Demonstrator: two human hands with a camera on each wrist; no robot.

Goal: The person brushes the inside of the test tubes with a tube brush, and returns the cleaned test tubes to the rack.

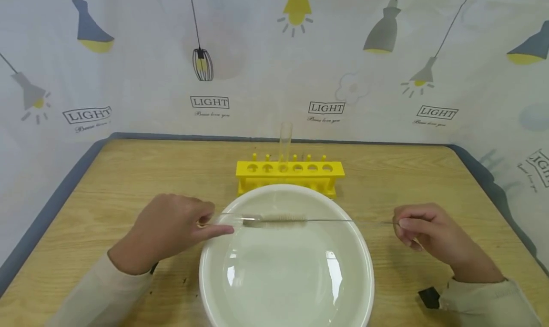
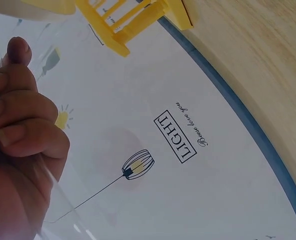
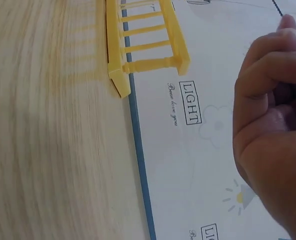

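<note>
Above the white basin (image 1: 206,270), my left hand (image 1: 171,227) grips a clear test tube (image 1: 252,220) lying roughly level, its mouth toward the right. In the left wrist view, the fingers of that left hand (image 2: 27,120) curl round the clear glass. A test tube brush (image 1: 285,218) with pale bristles lines up with the tube; its tip seems to be inside the mouth, though blur hides how far. Beyond the basin's right rim, my right hand (image 1: 429,231) pinches the end of the brush's thin wire handle. The right wrist view shows this right hand (image 3: 273,95) with bent fingers.
Behind the basin stands a yellow test tube rack (image 1: 289,168), with another clear tube (image 1: 285,141) upright in one hole. The wooden table (image 1: 141,174) meets a printed cloth backdrop (image 1: 266,69) at the back and sides. Light glints inside the basin.
</note>
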